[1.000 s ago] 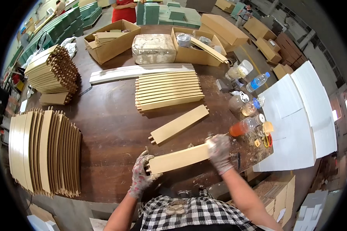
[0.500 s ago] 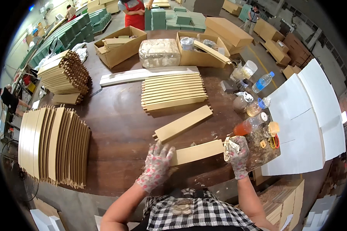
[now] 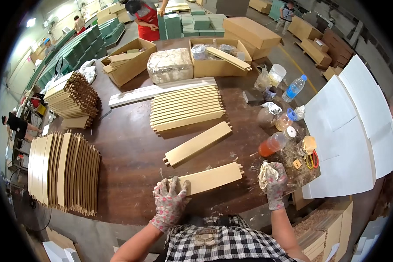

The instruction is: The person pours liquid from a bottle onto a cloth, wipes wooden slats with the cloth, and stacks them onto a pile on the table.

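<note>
My left hand, in a white glove with pink dots, lies over the left end of a pale wooden slat, fingers spread on its upper face. The slat lies flat at the near side of the table; small pegs stick out of its right end. My right hand, gloved likewise, is closed round a crumpled whitish rag, a little right of the slat and apart from it. A second pegged slat lies slantwise just beyond. Behind that, several slats sit side by side in a row.
Tall slat stacks stand at the left. Along the right edge are a bottle of orange liquid, a water bottle and other jars. Open cartons and a wrapped bundle stand at the back. White panels lean at the right.
My right hand with the rag has come off the slat's right end, moving right and nearer, baring the pegs. My left hand has shifted left onto the slat's left end.
</note>
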Tool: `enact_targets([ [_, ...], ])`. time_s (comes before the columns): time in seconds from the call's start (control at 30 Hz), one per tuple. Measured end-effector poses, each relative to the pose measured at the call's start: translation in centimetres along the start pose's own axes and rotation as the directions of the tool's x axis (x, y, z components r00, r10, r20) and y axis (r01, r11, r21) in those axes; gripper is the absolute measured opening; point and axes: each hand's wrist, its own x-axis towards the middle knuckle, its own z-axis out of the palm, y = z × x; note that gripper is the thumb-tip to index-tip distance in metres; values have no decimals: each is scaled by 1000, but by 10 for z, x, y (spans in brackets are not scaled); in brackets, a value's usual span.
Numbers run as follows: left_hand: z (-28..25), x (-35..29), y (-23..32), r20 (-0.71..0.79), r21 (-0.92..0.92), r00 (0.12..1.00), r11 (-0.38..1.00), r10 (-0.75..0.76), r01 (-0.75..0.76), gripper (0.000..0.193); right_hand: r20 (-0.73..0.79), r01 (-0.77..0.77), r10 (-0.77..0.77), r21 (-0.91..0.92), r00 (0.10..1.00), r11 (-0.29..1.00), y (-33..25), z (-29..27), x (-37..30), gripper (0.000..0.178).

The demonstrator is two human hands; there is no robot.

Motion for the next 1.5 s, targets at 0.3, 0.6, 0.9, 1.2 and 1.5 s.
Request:
enact_targets([
  [0.3, 24, -32, -58, -31, -393, 994, 916, -102, 82, 86, 547, 617, -445, -174, 709, 768, -56, 153, -36, 25],
  [0.6, 26, -31, -64, -210, -420, 975, 907, -68, -28, 79, 412, 591, -438, -670, 799, 449, 5, 104, 4, 17],
  [0.9, -11, 5, -35, -250, -482, 966, 856, 69, -186, 82, -126, -28, -26, -408, 992, 913, -9, -12, -3, 19],
  [1.2, -12, 103, 95, -143, -909, 974, 366, 174, -199, 75, 2, 413, -552, -665, 834, 622, -130, -38, 92, 21],
  [1.5, 112, 229, 240, -12, -939, 988, 343, -154, 42, 89, 421, 613, -477, -693, 772, 380, -82, -47, 132, 25],
])
